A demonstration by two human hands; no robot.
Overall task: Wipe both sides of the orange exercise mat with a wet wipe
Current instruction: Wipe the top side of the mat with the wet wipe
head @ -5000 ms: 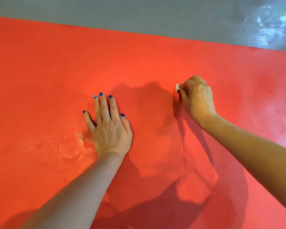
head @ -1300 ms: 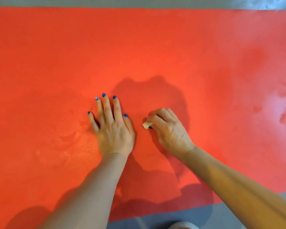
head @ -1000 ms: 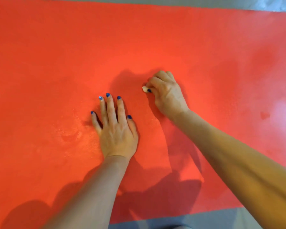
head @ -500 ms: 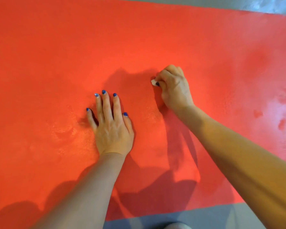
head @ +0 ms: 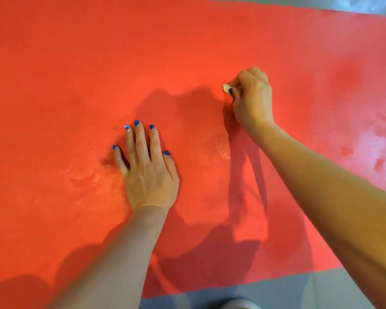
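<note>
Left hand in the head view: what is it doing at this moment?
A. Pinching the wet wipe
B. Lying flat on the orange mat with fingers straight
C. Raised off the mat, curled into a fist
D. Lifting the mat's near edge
B. The left hand lies palm-down with straight fingers on the orange mat, while the wet wipe is pinched by the right hand farther up the mat.

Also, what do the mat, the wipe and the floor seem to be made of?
Mat: probably foam or rubber, matt and finely grainy; it shines only on damp patches.
Wipe: a small pale wad pinched in the right hand, likely soft non-woven cloth; too little shows to be sure.
Floor: a smooth grey hard surface, perhaps painted concrete; it glares at the far right corner.
</note>
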